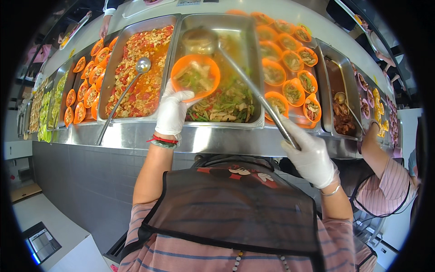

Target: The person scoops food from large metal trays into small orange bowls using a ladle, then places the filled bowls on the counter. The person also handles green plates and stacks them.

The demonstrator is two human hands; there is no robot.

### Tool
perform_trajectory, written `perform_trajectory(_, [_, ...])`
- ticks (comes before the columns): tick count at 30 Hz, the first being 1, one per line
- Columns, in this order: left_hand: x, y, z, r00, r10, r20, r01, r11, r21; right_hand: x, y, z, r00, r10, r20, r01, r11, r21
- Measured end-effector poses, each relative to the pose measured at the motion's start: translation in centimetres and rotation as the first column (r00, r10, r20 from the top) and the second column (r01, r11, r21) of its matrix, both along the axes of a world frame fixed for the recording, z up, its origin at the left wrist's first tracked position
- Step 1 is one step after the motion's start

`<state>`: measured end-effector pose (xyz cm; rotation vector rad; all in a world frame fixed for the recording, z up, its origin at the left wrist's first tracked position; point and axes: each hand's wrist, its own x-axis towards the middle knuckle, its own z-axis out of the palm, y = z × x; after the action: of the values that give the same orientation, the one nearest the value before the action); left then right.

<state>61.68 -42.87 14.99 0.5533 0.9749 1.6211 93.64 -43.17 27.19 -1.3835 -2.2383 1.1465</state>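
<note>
My left hand, in a thin white glove, holds an orange bowl of greens and pale pieces in broth above a deep steel pan. My right hand, gloved too, grips the long handle of a steel ladle. The ladle's bowl is blurred over the broth at the pan's far left. Cooked green vegetables with pale pieces lie at the pan's near side. To the left, a second ladle rests in a steel pan of tomato and egg.
Filled orange bowls crowd the counter right of the pan, with more at the left. Farther right are a pan of brown meat and a co-worker's arm. Across the counter, a person's hand reaches toward the left bowls.
</note>
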Motion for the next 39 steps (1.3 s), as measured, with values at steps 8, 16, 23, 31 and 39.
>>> perform_trajectory(8, [1.5,-0.2,0.1,0.948,-0.251,0.193,0.259,0.966,-0.017,0.8,5.3,-1.0,0.63,-0.404,-0.664,-0.196,0.744,-0.639])
perform_trajectory(16, [16.8,2.6,-1.7,0.702,-0.657,0.275,0.709,0.678,-0.194,-2.7,5.5,-3.7,0.645,-0.398,-0.652,-0.186,0.746,-0.639])
perform_trajectory(23, [28.8,4.3,-6.4,0.736,-0.583,0.344,0.676,0.66,-0.327,0.7,6.0,-5.2,0.75,-0.355,-0.558,-0.213,0.668,-0.713])
perform_trajectory(31, [35.1,6.9,-12.8,0.912,-0.409,0.036,0.353,0.737,-0.576,3.9,7.6,-7.5,0.815,-0.336,-0.473,-0.128,0.691,-0.712])
perform_trajectory(39, [32.3,5.8,-13.7,0.485,-0.832,-0.269,0.704,0.554,-0.445,1.8,10.1,-11.2,0.835,-0.388,-0.391,-0.032,0.674,-0.738])
